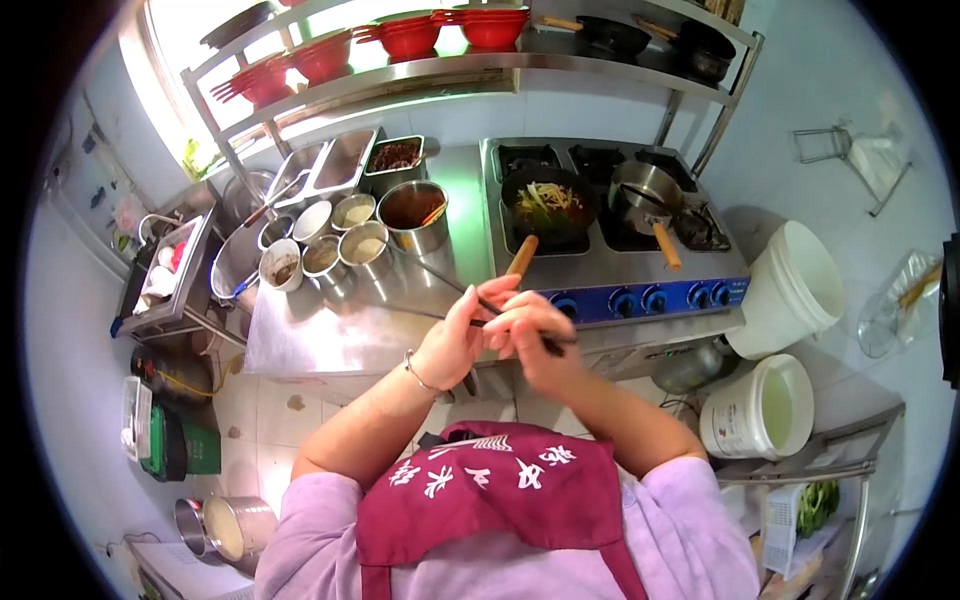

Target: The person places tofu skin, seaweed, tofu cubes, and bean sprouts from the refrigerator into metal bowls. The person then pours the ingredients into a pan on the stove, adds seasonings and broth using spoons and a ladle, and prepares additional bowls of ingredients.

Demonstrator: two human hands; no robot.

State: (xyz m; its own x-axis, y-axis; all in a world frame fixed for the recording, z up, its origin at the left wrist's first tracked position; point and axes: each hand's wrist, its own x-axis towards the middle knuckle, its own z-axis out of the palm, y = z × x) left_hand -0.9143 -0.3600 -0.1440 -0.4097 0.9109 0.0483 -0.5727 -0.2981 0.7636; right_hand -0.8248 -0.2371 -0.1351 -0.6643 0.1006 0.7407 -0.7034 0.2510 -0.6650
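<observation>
Now the long dark chopsticks (435,273) are held above the front of the steel counter (300,345), just short of the stove (491,230). Their thick ends are gathered in the curled fingers of the right hand (545,340); nearer the middle, the shafts seem lightly pinched by the left hand (450,345). Fingers are bent and close together on both sides, though which fingertips are pressed on which stick cannot be told.

Little weight is to be expected here: light, stiff, not easily broken, but likely to be rolled or crossed if gripped loosely, and slippery if oil has been picked up. The grip is best taken on the thicker end, with thumb and fingers set round both sticks and the thin tips left free.

And the look of them: slim, straight, nearly black, tapered, with the far ends spread apart toward the metal containers (366,255). Some of each shaft is hidden by fingers. Just beyond, the wooden handle (521,256) of a dark wok (590,205) is pointed toward the hands, and pale and green strips of food (548,205) are seen inside.
</observation>
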